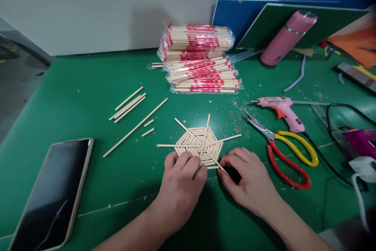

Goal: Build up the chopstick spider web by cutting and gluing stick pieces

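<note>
A web-like piece built of pale wooden sticks [194, 137] lies flat on the green table in front of me, with several spokes crossing at its middle and rows of short sticks between them. My left hand [183, 182] has its fingers curled together at the near left edge of the web, covering part of it. At the near right, my right hand [248, 174] pinches the end of a spoke [219, 163] between thumb and fingers. A short stick [213, 167] lies along the near edge between the two hands.
Loose cut sticks [129, 106] and one long stick [135, 127] lie left, beyond a phone [53, 192]. Wrapped chopstick bundles [199, 59] are stacked behind. To the right are scissors [274, 135], a pink glue gun [283, 110] with its cord, and a pink bottle [289, 37].
</note>
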A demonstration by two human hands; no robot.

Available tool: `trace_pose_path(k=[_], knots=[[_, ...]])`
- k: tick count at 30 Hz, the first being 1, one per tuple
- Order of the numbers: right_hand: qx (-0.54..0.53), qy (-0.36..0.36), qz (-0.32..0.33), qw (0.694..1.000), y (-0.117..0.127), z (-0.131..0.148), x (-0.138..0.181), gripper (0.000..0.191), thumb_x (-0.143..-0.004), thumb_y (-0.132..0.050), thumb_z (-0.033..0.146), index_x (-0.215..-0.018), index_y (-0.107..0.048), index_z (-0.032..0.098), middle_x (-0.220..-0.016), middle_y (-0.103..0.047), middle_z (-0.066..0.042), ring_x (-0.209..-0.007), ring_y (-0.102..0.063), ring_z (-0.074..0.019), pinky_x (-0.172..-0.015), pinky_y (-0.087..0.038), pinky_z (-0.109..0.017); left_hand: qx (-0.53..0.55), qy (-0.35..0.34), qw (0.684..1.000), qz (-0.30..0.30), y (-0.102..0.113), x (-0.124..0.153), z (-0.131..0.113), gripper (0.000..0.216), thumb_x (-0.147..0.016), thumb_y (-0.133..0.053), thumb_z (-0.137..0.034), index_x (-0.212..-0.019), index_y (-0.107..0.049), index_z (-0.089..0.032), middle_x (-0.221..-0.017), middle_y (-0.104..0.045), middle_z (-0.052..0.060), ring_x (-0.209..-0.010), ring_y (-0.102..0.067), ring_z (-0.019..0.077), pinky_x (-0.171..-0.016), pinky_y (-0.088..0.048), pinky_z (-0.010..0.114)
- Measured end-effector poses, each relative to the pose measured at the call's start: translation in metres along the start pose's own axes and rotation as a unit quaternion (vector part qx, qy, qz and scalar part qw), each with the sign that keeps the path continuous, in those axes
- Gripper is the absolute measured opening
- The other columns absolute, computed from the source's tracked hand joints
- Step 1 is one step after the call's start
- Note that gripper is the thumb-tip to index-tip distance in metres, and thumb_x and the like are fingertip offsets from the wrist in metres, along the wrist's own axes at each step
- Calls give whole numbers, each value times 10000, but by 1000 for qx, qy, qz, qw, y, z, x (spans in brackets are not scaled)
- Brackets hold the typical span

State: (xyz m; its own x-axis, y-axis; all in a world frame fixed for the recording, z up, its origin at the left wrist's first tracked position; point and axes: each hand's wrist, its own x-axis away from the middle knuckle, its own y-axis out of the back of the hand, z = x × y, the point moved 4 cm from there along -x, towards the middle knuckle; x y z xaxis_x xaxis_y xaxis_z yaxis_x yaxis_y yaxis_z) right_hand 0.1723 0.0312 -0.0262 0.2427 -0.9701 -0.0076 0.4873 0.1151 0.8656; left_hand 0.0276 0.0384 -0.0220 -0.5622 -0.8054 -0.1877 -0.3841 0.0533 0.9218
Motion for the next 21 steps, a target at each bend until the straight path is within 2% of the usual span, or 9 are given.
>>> trace_pose_path(k=[4, 11, 15, 21], knots=[[4, 1, -1, 1000, 0, 0, 0, 59, -742, -508, 223, -745, -560, 196, -738, -537, -29, -710, -461, -171, -623, -308, -295, -21, -6, 1000, 12, -1, -1, -1, 106, -781, -500, -169, -698, -561, -198, -712, -562, -2, -763, -474, 171, -751, -295, 370], [-2, -1, -3, 1000, 0, -1, 0, 47, -724, -520, 207, -750, -558, 202, -737, -536, -27, -708, -462, -175, -626, -316, -303, -19, -13, 1000, 6, -1, -1, 0, 95, -793, -493, -177, -736, -566, -201, -758, -578, 0, -797, -479, 174, -779, -286, 383], [-51, -13, -7, 999, 4, -1, 2, 98, -701, -531, 175, -795, -546, 198, -766, -533, -24, -736, -476, -178, -649, -349, -311, -35, -13, 999, -4, 0, -1, -3, 113, -797, -473, -171, -729, -559, -198, -747, -575, 11, -806, -479, 180, -774, -286, 387], [-120, -31, -54, 991, 12, -8, 10, 129, -721, -504, 143, -836, -522, 198, -778, -525, -23, -747, -489, -167, -658, -397, -299, -66, -39, 997, -25, -2, -1, -9, 100, -796, -484, -166, -743, -565, -195, -737, -566, 18, -829, -466, 191, -801, -282, 399]])
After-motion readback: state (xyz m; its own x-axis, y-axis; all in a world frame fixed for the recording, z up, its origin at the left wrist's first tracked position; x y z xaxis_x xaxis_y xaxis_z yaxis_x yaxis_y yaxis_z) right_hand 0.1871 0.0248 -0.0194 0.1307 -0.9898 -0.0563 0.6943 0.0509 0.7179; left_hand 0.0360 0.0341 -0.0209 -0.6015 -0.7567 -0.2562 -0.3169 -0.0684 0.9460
